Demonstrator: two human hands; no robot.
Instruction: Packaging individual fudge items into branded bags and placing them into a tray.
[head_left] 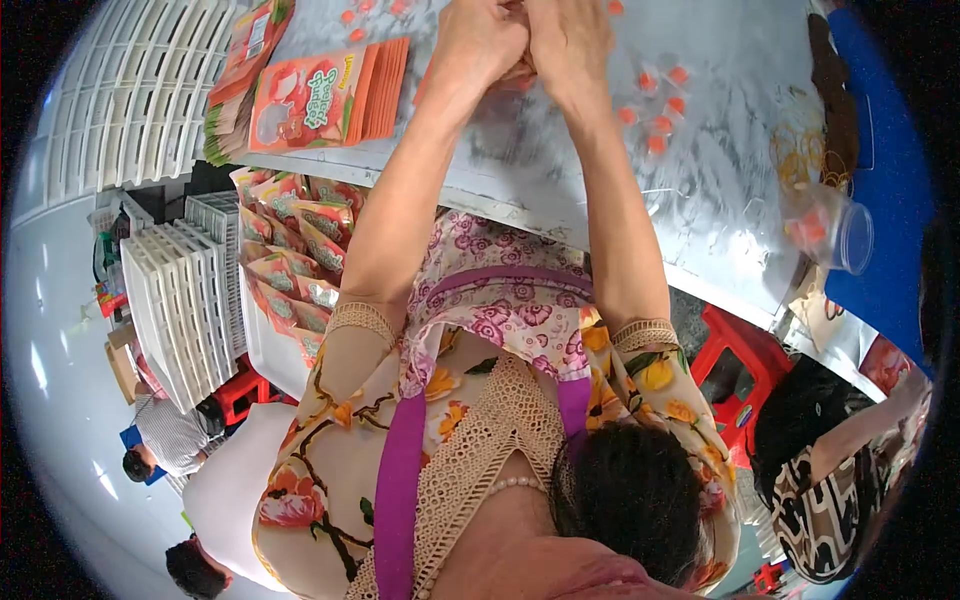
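At the top edge, my left hand (pixel 487 42) and my right hand (pixel 568 45) meet over the metal table (pixel 540 165), with curled fingers partly cut off by the frame. A pink-orange packet (pixel 515 78) shows beneath and between them; it seems to be in their grip, though the fingertips are hidden. Left of my left hand, a fanned stack of flat pink-orange packets (pixel 310 98) lies near the table edge, beside another pile of packets (pixel 240 70). Small red-orange pieces (pixel 655 125) are scattered to the right of my right hand.
A clear plastic cup (pixel 845 235) with red pieces lies at the right edge, near yellow rubber bands (pixel 797 155). Filled packets (pixel 300 225) crowd a white bin (pixel 268 335) below left. White crates (pixel 165 310) and red stools (pixel 740 365) stand around. Another person's arm (pixel 870 430) is at right.
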